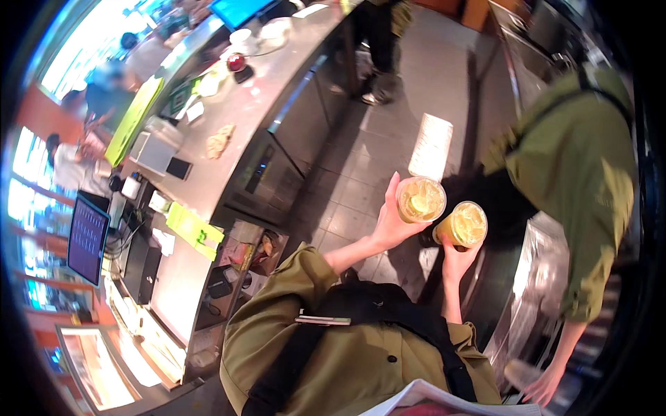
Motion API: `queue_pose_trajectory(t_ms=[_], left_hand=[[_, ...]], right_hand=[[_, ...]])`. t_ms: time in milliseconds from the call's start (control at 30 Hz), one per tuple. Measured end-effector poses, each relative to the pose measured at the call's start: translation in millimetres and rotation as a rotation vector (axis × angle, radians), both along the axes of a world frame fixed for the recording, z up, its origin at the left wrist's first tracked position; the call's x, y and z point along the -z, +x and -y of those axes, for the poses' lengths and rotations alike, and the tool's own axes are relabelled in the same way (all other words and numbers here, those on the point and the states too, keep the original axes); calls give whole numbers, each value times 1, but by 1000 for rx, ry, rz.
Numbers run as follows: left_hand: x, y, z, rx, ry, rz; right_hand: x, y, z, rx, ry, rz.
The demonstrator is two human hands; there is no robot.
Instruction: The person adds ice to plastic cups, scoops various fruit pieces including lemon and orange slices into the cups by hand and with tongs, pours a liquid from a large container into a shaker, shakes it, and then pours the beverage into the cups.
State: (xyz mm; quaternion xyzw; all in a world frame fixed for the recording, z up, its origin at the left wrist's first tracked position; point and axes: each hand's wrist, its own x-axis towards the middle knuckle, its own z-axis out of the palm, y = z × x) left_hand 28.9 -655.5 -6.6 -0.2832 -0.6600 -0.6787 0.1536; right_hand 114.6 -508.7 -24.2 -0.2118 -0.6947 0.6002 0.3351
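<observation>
In front of my body I hold two iced drinks in clear plastic cups. My left hand (pixel 393 223) is wrapped around one cup (pixel 421 199), which contains pale yellow liquid, ice and a green citrus slice. Around the other cup (pixel 467 224), of yellow-orange drink with ice, are the fingers of my right hand (pixel 459 255). The cups are side by side with a small gap between them, the left one slightly farther forward. Both are held above the tiled floor, and their tops face the camera.
A steel counter (pixel 260 99) with a phone (pixel 178 168), a green pouch (pixel 193 229) and a monitor (pixel 88 239) runs along the left. A co-worker in an olive shirt (pixel 577 151) stands close on the right. Another person's legs (pixel 377 52) are farther up the aisle.
</observation>
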Motion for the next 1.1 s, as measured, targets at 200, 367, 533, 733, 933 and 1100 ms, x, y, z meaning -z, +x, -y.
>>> queue_pose_trajectory(t_ms=[200, 367, 533, 733, 933, 1100], left_hand=[[-13, -122, 102, -209, -36, 97], [-3, -253, 169, -454, 17, 0], [7, -394, 209, -608, 63, 92], [34, -539, 245, -750, -33, 168], [36, -635, 263, -768, 28, 147], [34, -687, 274, -831, 9, 214]], right_hand=[[16, -176, 64, -297, -75, -64], [15, -357, 119, -528, -67, -147], [21, -549, 164, -686, -13, -213], [35, -749, 213, -813, 50, -237], [23, -883, 253, -866, 124, -103], [27, -962, 272, -852, 150, -89]])
